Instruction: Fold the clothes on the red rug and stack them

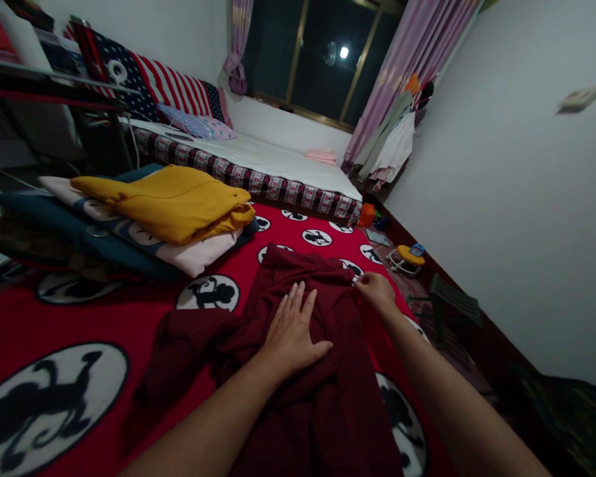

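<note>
A dark maroon long-sleeved garment lies rumpled across the red patterned blanket, one sleeve stretching out to the left. Flat on top of its middle rests my left hand, fingers extended and thumb apart. My right hand pinches the cloth at the garment's upper right edge. Fingertip detail there is small and dim.
To the left is a stack of folded clothes, with a yellow garment on top. Beyond stands a bed with a pale sheet. A yellow-topped stool and a dark green chair stand by the right wall.
</note>
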{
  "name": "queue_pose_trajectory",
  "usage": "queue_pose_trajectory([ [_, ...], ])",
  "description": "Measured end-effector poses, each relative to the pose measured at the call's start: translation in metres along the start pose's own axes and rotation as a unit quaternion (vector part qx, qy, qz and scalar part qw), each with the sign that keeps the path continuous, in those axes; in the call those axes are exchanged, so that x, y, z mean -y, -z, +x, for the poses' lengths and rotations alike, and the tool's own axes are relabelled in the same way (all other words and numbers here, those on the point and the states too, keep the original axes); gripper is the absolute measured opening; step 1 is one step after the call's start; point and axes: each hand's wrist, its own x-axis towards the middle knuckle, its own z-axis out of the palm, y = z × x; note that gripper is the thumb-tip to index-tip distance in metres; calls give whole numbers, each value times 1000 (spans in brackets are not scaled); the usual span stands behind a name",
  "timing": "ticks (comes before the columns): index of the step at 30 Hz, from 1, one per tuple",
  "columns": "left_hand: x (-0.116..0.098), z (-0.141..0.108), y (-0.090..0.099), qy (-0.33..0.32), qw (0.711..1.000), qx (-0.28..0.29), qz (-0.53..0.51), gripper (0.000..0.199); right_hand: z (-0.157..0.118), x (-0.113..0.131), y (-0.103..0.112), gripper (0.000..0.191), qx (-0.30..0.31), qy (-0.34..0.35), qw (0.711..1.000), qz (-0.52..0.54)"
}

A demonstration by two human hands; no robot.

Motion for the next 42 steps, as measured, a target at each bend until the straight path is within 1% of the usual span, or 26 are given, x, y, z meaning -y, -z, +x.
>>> queue_pose_trajectory([
  [2, -1, 0, 1, 6, 1000, 6, 5, 100, -11, 9, -6, 20, -94, 83, 992, -10],
  [3, 0, 0, 1, 8, 1000, 6, 6, 101, -17, 13, -11, 23, -119, 142, 983, -6],
  [4, 0, 0, 0, 8, 1000, 6, 7, 101, -22, 17, -17, 25, -120, 203, 972, 0],
  [5, 0, 1, 0, 7, 1000, 4, 8, 101, -26, 20, -24, 26, -102, 254, 962, 4],
  [6, 1, 1, -1, 4, 1000, 2, 8, 101, -29, 24, -30, 26, -77, 291, 954, -1],
  [7, 2, 1, -1, 0, 1000, -1, 9, 101, -30, 26, -35, 26, -54, 311, 949, -13],
  [8, 2, 1, -2, -5, 1000, -5, 8, 99, -30, 29, -39, 26, -35, 312, 949, -31],
  [10, 4, 2, -2, -12, 1000, -13, 4, 95, -29, 37, -39, 27, 1, 278, 958, -68],
  [12, 6, 3, -2, -18, 999, -27, -10, 87, -30, 46, -32, 26, 46, 243, 965, -91],
  [14, 9, 5, -1, -23, 998, -47, -40, 75, -38, 58, -22, 27, 74, 226, 966, -100],
  [16, 13, 6, 0, -30, 992, -81, -88, 59, -55, 68, -17, 33, 64, 222, 970, -79],
  [19, 18, 7, 2, -46, 974, -151, -162, 40, -92, 74, -24, 43, 25, 222, 975, -5],
  [21, 18, 6, 3, -51, 963, -189, -186, 36, -114, 72, -35, 48, 23, 217, 976, 19],
  [23, 15, 1, 5, -57, 959, -204, -190, 36, -129, 68, -46, 50, 35, 206, 978, 9],
  [25, 7, -8, 11, -79, 961, -194, -183, 35, -136, 65, -54, 52, 42, 196, 980, -11],
  [27, 0, -22, 27, -115, 964, -175, -166, 34, -137, 63, -56, 52, 40, 193, 980, -17],
  [28, -2, -31, 39, -133, 965, -167, -152, 34, -136, 62, -56, 52, 38, 193, 980, -15],
  [30, 0, -50, 69, -159, 969, -156, -107, 34, -135, 62, -56, 52, 32, 190, 981, -3],
  [32, 14, -71, 103, -153, 976, -146, -44, 31, -134, 61, -56, 52, 27, 186, 982, 16],
  [34, 37, -91, 131, -98, 985, -138, 20, 30, -134, 61, -57, 51, 18, 183, 982, 34],
  [35, 50, -101, 140, -62, 990, -119, 51, 40, -134, 61, -57, 50, 13, 184, 982, 44],
  [37, 74, -119, 146, -2, 994, -53, 94, 69, -134, 61, -58, 49, 3, 185, 981, 63],
  [38, 84, -127, 143, 10, 994, -15, 107, 81, -134, 61, -59, 49, -1, 186, 980, 73],
  [39, 92, -134, 138, 11, 993, 17, 117, 85, -134, 61, -59, 48, -5, 186, 979, 83],
  [40, 97, -140, 131, 4, 992, 37, 124, 82, -134, 61, -59, 47, -10, 187, 978, 92],
  [42, 101, -146, 119, -15, 991, 35, 130, 64, -134, 60, -60, 45, -18, 192, 975, 106],
])
